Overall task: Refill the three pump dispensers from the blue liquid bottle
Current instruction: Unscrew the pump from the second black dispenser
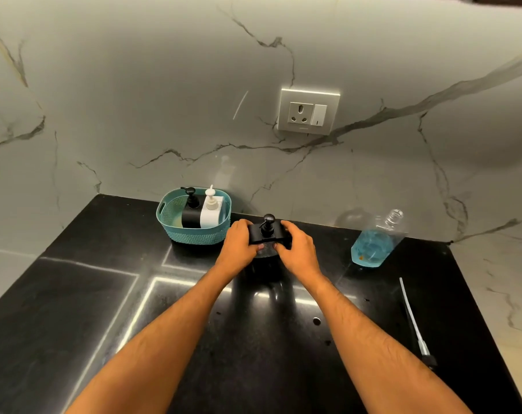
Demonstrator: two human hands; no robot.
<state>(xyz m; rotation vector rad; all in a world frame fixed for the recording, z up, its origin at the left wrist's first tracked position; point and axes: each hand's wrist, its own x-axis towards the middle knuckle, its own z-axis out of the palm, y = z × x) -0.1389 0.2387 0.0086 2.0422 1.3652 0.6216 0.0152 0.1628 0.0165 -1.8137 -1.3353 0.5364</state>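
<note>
A black pump dispenser [267, 234] stands on the black counter [74, 309] near the back wall. My left hand [239, 245] grips its left side and my right hand [298, 249] grips its right side, fingers curled under the square black lid. Its lower body is mostly hidden by my hands. A teal basket [176, 231] at the back left holds a second black dispenser [191, 212] and a white dispenser [212, 210], both upright. To the right stands the clear bottle [375, 243], uncapped, with blue liquid in its lower part.
A long pump tube with a metal end [413, 321] lies loose on the counter at the right. A wall socket [309, 111] sits on the marble backsplash above. The counter's right edge runs close to the tube.
</note>
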